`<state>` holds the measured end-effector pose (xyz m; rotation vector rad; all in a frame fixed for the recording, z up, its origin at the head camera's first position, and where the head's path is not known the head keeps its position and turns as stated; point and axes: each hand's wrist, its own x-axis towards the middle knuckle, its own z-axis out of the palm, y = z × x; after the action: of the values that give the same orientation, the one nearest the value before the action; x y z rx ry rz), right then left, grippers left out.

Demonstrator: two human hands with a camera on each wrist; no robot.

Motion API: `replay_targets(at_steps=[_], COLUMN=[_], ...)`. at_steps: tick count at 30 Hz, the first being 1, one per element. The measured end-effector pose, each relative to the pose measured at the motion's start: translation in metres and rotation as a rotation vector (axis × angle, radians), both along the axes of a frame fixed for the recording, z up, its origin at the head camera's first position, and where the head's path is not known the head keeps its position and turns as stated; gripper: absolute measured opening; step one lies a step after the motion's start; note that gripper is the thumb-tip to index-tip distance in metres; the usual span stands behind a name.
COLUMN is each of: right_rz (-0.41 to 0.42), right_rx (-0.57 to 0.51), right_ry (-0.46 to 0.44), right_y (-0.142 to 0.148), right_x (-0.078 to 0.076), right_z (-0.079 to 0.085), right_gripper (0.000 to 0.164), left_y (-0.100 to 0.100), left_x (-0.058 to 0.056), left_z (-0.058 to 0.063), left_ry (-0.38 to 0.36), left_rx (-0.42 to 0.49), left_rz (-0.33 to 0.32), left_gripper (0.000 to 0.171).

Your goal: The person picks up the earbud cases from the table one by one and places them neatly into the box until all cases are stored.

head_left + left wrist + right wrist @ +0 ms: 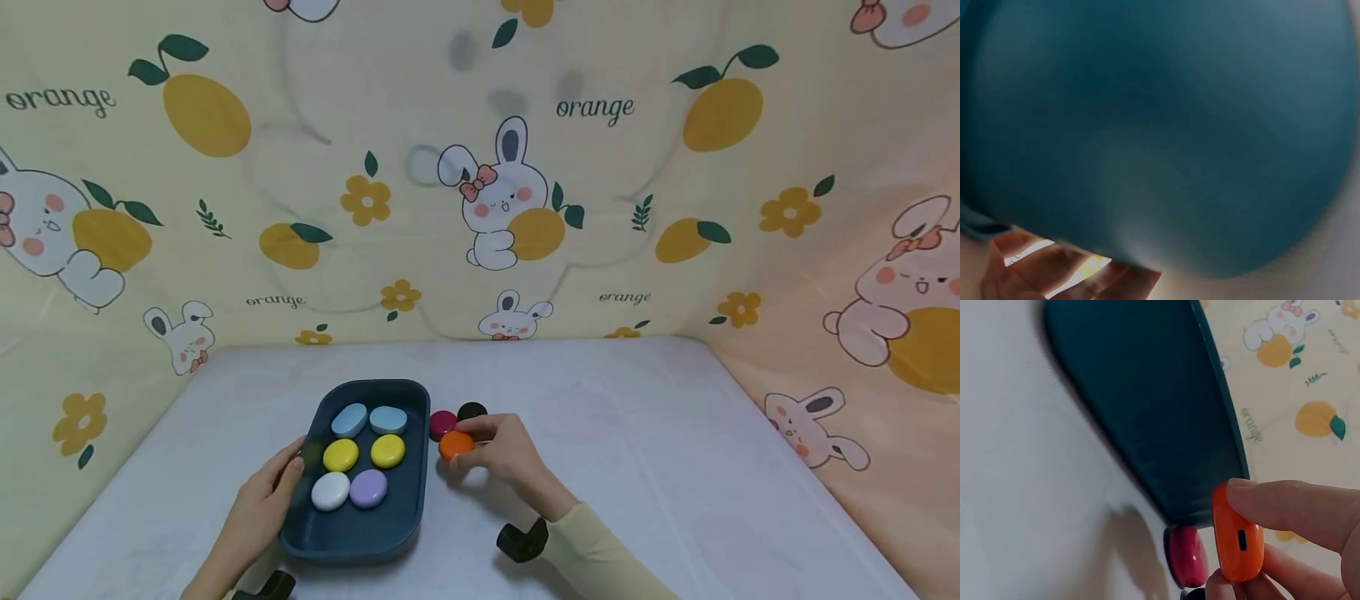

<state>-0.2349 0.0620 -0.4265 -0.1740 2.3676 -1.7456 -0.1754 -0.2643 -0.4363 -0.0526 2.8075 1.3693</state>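
Note:
My left hand grips the left rim of a dark blue tray, thumb on the upper side; the left wrist view shows its fingers along the tray's edge. Inside the tray lie two light blue cases, two yellow ones, a white one and a lilac one. Just right of the tray, my right hand pinches an orange pebble-shaped case between thumb and fingers. A small dark port slot shows on its side.
A crimson case and a black case sit beside the tray's right side, close to the right hand. White cloth covers the table. A printed curtain with rabbits and oranges stands at the back and sides.

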Motion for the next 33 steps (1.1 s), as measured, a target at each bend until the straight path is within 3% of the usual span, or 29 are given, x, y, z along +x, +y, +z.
replay_targets(at_steps=[7, 14, 26, 33], right_rz=[-0.025, -0.021, 0.051, 0.171], right_rx=[-0.021, -0.1, -0.12, -0.136], right_ry=[0.022, 0.043, 0.033, 0.028], right_y=[-0.001, -0.012, -0.041, -0.063], right_x=[-0.001, 0.004, 0.014, 0.022], right_z=[0.006, 0.017, 0.034, 0.038], right_gripper=[0.045, 0.045, 0.042, 0.039], left_y=[0.003, 0.003, 0.001, 0.0], left_x=[-0.001, 0.001, -0.001, -0.001], left_z=[-0.005, -0.003, -0.001, -0.001], left_ry=[0.051, 0.041, 0.023, 0.025], left_rx=[0.002, 0.007, -0.006, -0.001], left_rz=[-0.006, 0.01, 0.017, 0.017], left_gripper=[0.059, 0.059, 0.059, 0.06])
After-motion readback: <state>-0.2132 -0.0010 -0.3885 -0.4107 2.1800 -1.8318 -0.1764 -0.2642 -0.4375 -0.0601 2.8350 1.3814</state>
